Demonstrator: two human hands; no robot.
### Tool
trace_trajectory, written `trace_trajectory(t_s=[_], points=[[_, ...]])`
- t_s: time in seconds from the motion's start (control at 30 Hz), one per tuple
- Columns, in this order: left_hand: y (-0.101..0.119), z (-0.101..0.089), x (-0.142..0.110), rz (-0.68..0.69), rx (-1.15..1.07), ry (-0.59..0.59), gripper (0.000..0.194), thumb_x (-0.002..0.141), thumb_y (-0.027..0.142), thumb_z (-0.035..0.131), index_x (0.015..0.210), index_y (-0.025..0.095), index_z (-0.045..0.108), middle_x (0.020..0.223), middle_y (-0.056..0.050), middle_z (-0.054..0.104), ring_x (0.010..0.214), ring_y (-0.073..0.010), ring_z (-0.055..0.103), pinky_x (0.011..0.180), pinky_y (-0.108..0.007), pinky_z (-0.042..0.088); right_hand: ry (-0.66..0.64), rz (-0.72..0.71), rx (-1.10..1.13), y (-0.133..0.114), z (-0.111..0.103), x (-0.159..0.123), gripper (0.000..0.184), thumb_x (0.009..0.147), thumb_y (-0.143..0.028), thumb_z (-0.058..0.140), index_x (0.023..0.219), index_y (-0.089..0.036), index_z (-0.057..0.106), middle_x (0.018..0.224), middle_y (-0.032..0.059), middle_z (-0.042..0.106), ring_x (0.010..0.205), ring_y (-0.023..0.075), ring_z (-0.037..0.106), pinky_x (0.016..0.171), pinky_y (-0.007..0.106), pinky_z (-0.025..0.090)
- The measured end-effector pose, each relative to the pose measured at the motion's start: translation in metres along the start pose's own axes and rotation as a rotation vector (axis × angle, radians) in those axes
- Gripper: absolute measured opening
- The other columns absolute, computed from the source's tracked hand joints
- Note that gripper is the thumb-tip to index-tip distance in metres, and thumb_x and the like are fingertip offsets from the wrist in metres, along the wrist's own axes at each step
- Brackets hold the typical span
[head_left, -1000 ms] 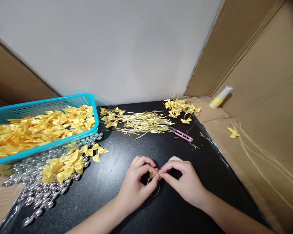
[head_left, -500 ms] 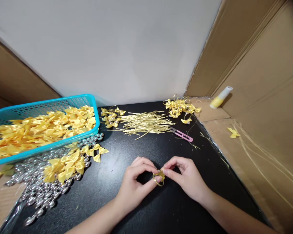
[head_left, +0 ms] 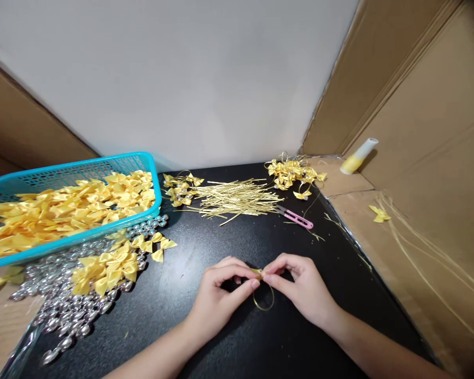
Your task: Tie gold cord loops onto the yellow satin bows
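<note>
Low over the black table, my left hand and my right hand meet fingertip to fingertip. Between them is a small yellow ribbon bow, mostly covered by the fingers. A thin gold cord loop hangs down from the same spot. Thumb and forefinger of each hand are pinched at the bow. Whether a bead is there too, I cannot tell.
A blue basket of yellow bows stands left, silver beads and loose bows before it. Gold cord pieces lie behind my hands, beside pink thread snips and looped bows. A cone stands right.
The gold loop, earlier around my left fingertips, now hangs free below them. The bow is more covered by my fingers. Both hands stay in nearly the same place.
</note>
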State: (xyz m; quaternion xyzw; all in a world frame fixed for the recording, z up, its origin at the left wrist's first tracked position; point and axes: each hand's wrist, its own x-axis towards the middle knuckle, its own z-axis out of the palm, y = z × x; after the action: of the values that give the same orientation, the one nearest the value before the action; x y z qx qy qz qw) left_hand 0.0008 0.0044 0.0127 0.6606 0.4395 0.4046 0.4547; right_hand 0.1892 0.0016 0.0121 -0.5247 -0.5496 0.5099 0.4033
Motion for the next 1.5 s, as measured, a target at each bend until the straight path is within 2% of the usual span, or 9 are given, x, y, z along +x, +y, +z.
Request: trace_trajectory(t_s=[0.13, 0.3, 0.5, 0.63, 0.8, 1.07, 1.27, 1.5], points=[[-0.002, 0.0, 0.0, -0.012, -0.014, 0.012, 0.008, 0.08, 0.021, 0.071, 0.074, 0.019, 0.077, 0.072, -0.005, 0.072, 0.064, -0.0156, 0.064, 0.059, -0.025, 0.05, -0.03, -0.018, -0.029, -0.001, -0.001, 0.0, 0.009, 0.074, -0.026, 0.071, 0.071, -0.018, 0.072, 0.07, 0.0039, 0.073, 0.067, 0.0167, 0.066, 0.066, 0.029, 0.052], [0.001, -0.001, 0.001, 0.03, 0.029, 0.002, 0.009, 0.079, 0.019, 0.071, 0.072, 0.019, 0.076, 0.07, -0.005, 0.072, 0.066, -0.0165, 0.066, 0.061, -0.026, 0.051, -0.056, -0.06, -0.072, -0.006, -0.007, 0.0, 0.009, 0.078, -0.024, 0.065, 0.082, -0.017, 0.069, 0.076, 0.0035, 0.071, 0.07, 0.0156, 0.063, 0.067, 0.028, 0.051], [0.0, -0.001, 0.0, 0.07, 0.077, -0.003, 0.008, 0.079, 0.016, 0.071, 0.074, 0.02, 0.075, 0.07, -0.004, 0.073, 0.067, -0.0165, 0.066, 0.065, -0.028, 0.051, -0.04, -0.202, -0.264, -0.008, -0.011, -0.002, 0.008, 0.081, -0.016, 0.059, 0.082, -0.018, 0.066, 0.074, 0.0023, 0.064, 0.07, 0.0152, 0.058, 0.066, 0.029, 0.047], [0.0, -0.001, 0.0, 0.081, 0.085, -0.01, 0.008, 0.079, 0.015, 0.071, 0.074, 0.02, 0.075, 0.071, -0.003, 0.073, 0.068, -0.0164, 0.066, 0.066, -0.028, 0.051, -0.077, -0.295, -0.421, -0.008, -0.008, -0.003, 0.011, 0.079, -0.012, 0.061, 0.086, -0.018, 0.067, 0.081, 0.0042, 0.062, 0.081, 0.019, 0.055, 0.074, 0.033, 0.046], [0.003, -0.002, 0.0, 0.109, 0.088, -0.03, 0.01, 0.079, 0.012, 0.071, 0.073, 0.02, 0.074, 0.07, -0.002, 0.074, 0.069, -0.0157, 0.066, 0.067, -0.028, 0.051, -0.143, -0.312, -0.457, -0.008, -0.008, -0.004, 0.019, 0.085, -0.012, 0.057, 0.095, -0.02, 0.07, 0.091, 0.0059, 0.06, 0.09, 0.0206, 0.053, 0.082, 0.036, 0.046], [0.0, -0.008, -0.002, 0.262, 0.133, -0.064, 0.011, 0.075, 0.007, 0.073, 0.076, 0.018, 0.073, 0.071, -0.003, 0.074, 0.067, -0.0147, 0.066, 0.066, -0.026, 0.051, -0.133, -0.419, -0.478, -0.006, -0.004, -0.008, 0.02, 0.081, -0.008, 0.061, 0.094, -0.021, 0.068, 0.092, 0.0046, 0.058, 0.091, 0.0196, 0.052, 0.082, 0.035, 0.045], [-0.001, -0.014, -0.004, 0.338, 0.207, -0.08, 0.011, 0.075, 0.006, 0.074, 0.077, 0.017, 0.072, 0.072, -0.004, 0.073, 0.066, -0.0146, 0.066, 0.064, -0.026, 0.05, -0.164, -0.42, -0.567, -0.006, -0.002, -0.011, 0.018, 0.087, -0.013, 0.058, 0.098, -0.022, 0.068, 0.099, 0.005, 0.06, 0.096, 0.0207, 0.051, 0.086, 0.038, 0.041], [-0.003, -0.014, -0.009, 0.399, 0.286, -0.106, 0.011, 0.076, 0.007, 0.074, 0.079, 0.017, 0.071, 0.074, -0.004, 0.073, 0.067, -0.0159, 0.065, 0.064, -0.028, 0.049, -0.09, -0.527, -0.675, -0.001, 0.001, -0.009, 0.009, 0.086, -0.016, 0.063, 0.092, -0.021, 0.068, 0.094, 0.0044, 0.062, 0.091, 0.02, 0.051, 0.08, 0.037, 0.036]])
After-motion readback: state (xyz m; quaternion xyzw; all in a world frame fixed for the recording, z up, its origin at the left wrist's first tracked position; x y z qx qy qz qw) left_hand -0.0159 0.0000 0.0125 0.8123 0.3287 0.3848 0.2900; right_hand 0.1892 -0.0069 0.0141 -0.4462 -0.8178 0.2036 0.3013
